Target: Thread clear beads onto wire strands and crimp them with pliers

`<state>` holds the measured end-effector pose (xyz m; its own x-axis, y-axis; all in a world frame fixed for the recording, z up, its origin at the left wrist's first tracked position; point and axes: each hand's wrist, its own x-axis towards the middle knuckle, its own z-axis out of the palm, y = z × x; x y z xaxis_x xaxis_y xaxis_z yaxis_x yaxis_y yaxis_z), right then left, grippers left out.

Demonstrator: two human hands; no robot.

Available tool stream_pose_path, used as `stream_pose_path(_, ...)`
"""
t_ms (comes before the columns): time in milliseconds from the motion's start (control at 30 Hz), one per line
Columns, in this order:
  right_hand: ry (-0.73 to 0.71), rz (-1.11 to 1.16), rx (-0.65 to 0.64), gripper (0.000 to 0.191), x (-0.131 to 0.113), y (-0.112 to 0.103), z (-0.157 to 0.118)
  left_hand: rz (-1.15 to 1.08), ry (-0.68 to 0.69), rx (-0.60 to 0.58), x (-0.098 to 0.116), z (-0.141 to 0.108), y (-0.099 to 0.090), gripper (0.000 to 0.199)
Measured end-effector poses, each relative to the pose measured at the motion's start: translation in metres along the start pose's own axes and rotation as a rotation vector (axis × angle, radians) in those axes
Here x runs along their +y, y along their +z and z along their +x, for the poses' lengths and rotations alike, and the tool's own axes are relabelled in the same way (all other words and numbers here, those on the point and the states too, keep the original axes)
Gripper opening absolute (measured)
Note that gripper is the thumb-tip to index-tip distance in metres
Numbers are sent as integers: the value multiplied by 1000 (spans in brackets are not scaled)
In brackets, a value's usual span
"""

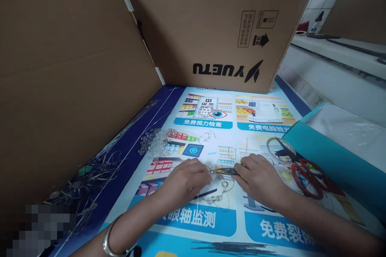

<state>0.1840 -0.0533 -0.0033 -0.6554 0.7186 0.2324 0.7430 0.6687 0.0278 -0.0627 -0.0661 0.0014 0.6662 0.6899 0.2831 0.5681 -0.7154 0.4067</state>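
Note:
My left hand pinches the end of a thin wire strung with clear beads. The loose loop of this beaded wire hangs below my fingers on the printed sheet. In my right hand is a pair of pliers, its jaws pointing left at the wire by my left fingertips. Whether the jaws grip the wire is too small to tell. Past my left hand lies a heap of clear beads. Short curved wire pieces rest on the sheet beyond both hands.
Red-handled scissors lie right of my right hand, beside a teal box with plastic in it. Cardboard panels stand behind and at the left. Tangled wires lie along the left edge; dark thin rods are at the front.

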Motion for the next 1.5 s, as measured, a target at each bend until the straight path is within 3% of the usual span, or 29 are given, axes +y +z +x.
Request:
stream_pose_path(133, -1, -5, 1, 20, 1, -1, 0, 15, 24, -117, 5, -2, -4, 17)
stream_pose_path(300, -9, -4, -16, 19, 3, -2, 0, -56, -23, -129, 5, -4, -5, 16)
stream_pose_path(567, -55, -3, 33, 19, 4, -1, 2, -146, -96, -27, -1, -4, 0, 17)
stream_pose_path(833, -47, 18, -36, 18, 2, 0, 2, -204, -197, 108, -13, 14, 10, 12)
stream_pose_path(1033, -28, 39, -25, 20, 1, -1, 1, -122, -343, 220, -18, 19, 19, 2)
stream_pose_path(1267, -3, 62, -27, 20, 1, -1, 0, -71, -404, 129, -21, 16, 20, 5)
stream_pose_path(1500, 0, 83, -67, 23, 4, 1, -1, -177, -307, 15, -21, 8, 4, 18)
